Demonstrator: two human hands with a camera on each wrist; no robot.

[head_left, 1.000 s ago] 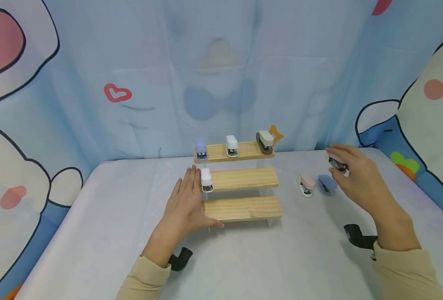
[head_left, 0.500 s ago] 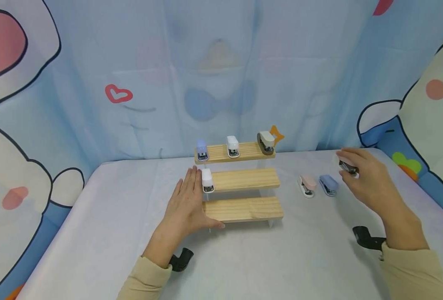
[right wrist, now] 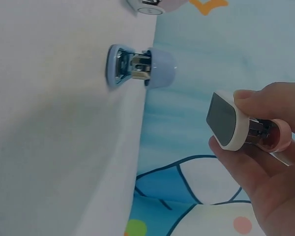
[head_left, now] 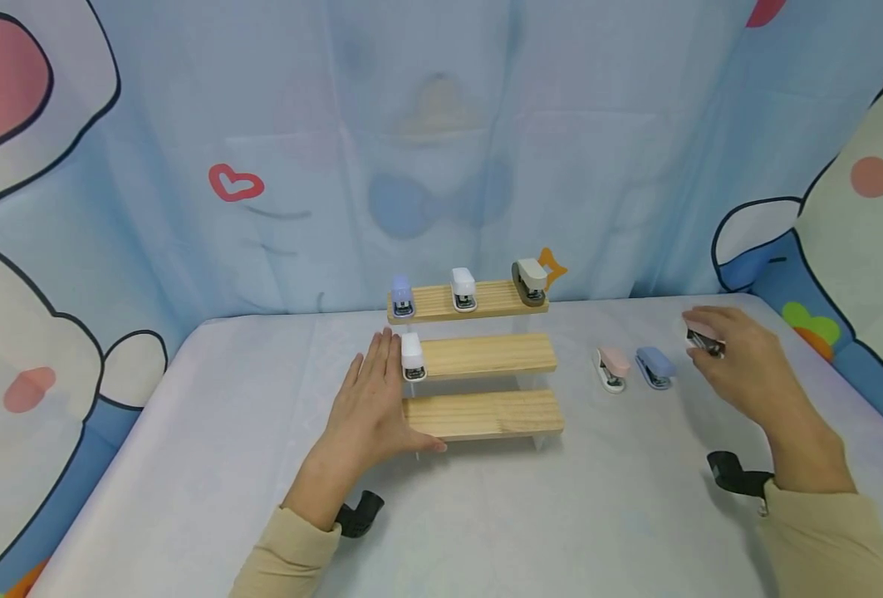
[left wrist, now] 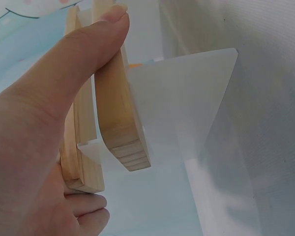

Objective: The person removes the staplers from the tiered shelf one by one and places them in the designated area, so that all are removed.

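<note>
Head cam: I see the left hand [head_left: 366,419] at the left end of the rack [head_left: 486,415], fingers straight and side by side, thumb stuck out to the bottom shelf's front. The right hand [head_left: 743,365] pinches the held stapler [head_left: 706,342] between thumb and fingers, right of the rack and right of the blue stapler [head_left: 655,368]. Blue sits on the table [head_left: 561,515] just beside the pink stapler [head_left: 611,370], pink nearer the rack. Top shelf, left to right: purple stapler [head_left: 402,297], white stapler [head_left: 463,290], grey-based stapler [head_left: 529,282] at the right end. One more, the second white stapler [head_left: 413,357], is at the left end of the middle shelf [head_left: 489,357], close by the left fingers. Light blue backdrop [head_left: 441,166] behind. Left wrist cam: I get the thumb lying over the edge of one board, two fingertips showing past the end of another; the other fingers are hidden, so I can't tell their pose from this one. Translucent side panel [left wrist: 182,93] juts out beside the boards. Right wrist cam: held stapler is up off the table, thumb on one side of its white base, fingers on the other, dark underside facing out, pinkish top toward the palm. Blue stands on the table, apart from the hand.
</note>
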